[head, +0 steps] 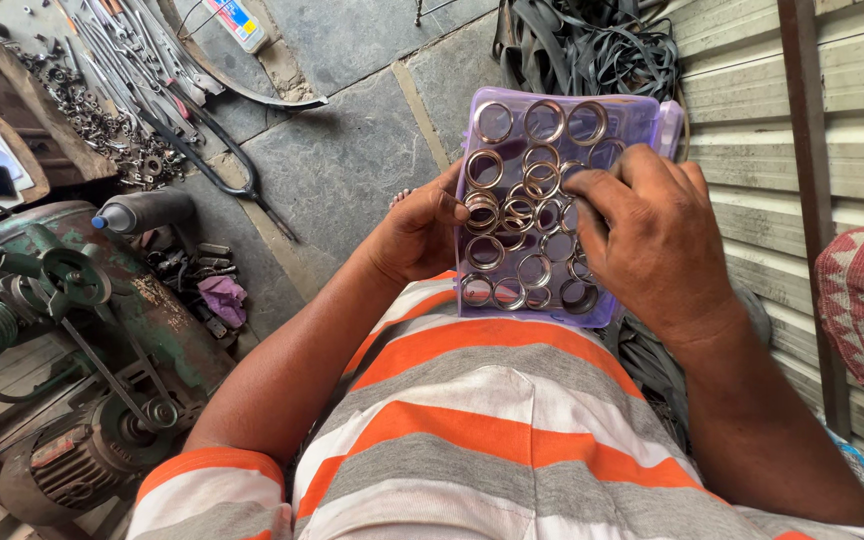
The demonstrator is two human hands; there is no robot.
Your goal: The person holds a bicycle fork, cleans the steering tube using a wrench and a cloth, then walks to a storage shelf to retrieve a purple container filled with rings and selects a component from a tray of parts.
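Below our striped shirt (472,430), our left hand (417,235) grips the left edge of the purple box (632,115) of metal rings (517,215), while our right hand (652,240) reaches in (fingers curled over the rings).

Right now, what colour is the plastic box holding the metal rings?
Translucent purple plastic box, seen in the head view, the only one.

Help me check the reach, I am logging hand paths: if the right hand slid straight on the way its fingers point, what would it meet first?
Probably the metal rings in the purple tray; the right hand points left across them, toward the left hand.
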